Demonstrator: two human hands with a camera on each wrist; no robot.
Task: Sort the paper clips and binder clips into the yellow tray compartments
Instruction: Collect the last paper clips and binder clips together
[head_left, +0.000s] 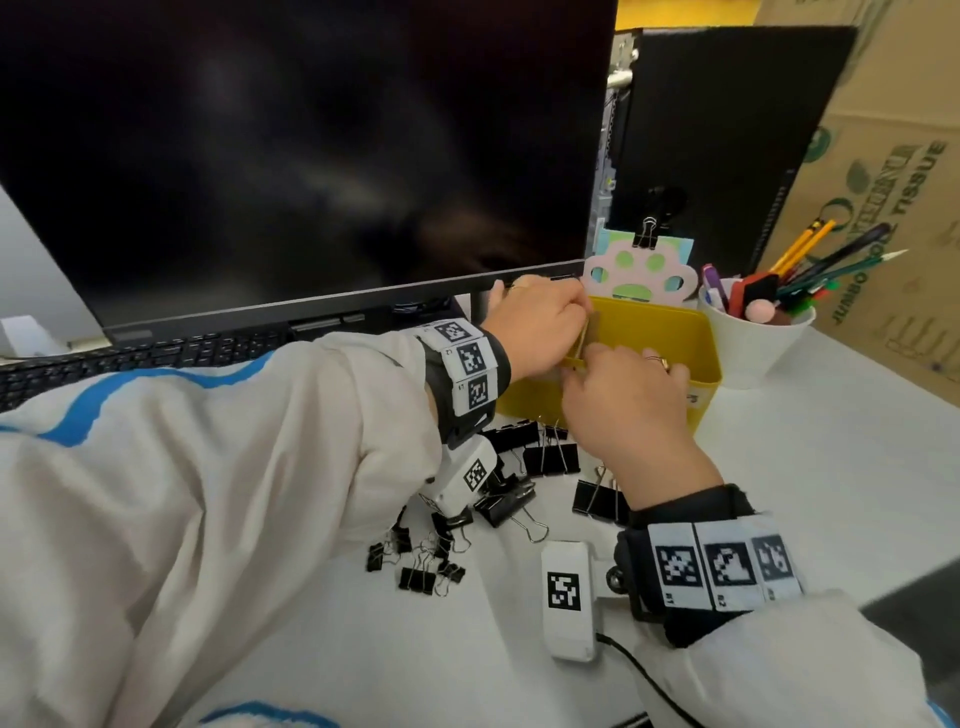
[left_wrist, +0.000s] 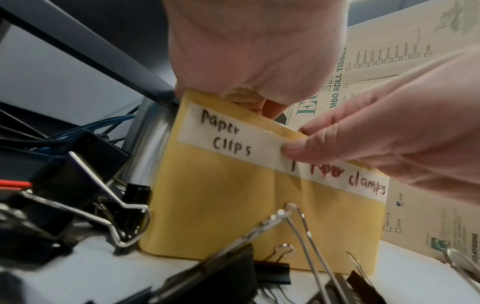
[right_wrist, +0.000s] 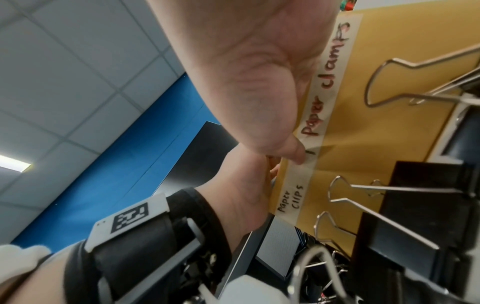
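Matt yellow plastic tray (head_left: 670, 332), shiny metal-handled binder clips (head_left: 550, 457)

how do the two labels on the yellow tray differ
The "paper clips" label is in black ink on the tray's left half; the "paper clamps" label is in red on the right half. Both are handwritten on one white strip. The right hand touches the strip between them.

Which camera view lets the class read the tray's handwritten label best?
The left wrist view: the label faces the camera, reading "paper clips" and "paper clamps". The right wrist view shows it sideways. In the head view the hands hide it.
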